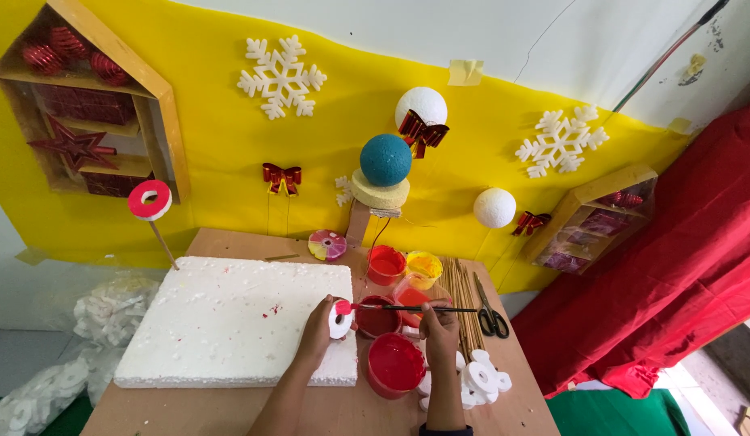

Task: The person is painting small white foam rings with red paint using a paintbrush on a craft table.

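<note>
Two hands at the front table edge: left hand (317, 329) pinches a small white foam ring (339, 323) by its edge, held over the right corner of the big white foam slab (230, 319); right hand (439, 327) is closed around a thin paintbrush (407, 308), handle running right, red-loaded tip touching the ring's upper left. Risks as I read them: left fingertips sit close to the wet tip, so a small slip would likely smear red onto fingers or onto the slab, which already shows a few red flecks. The brush shaft crosses right above a red paint cup (377, 315), and a wider red bowl (395, 363) sits between the forearms; a dropped wrist could tip either. Foam ring is light and held only at the rim, so hard brush pressure could twist it out of the pinch. Pose: both forearms come in from the bottom edge, wrists angled inward, hands near each other but apart. Loose unpainted rings (480, 378), skewers (464, 299) and scissors (492, 315) lie to the right.
</note>
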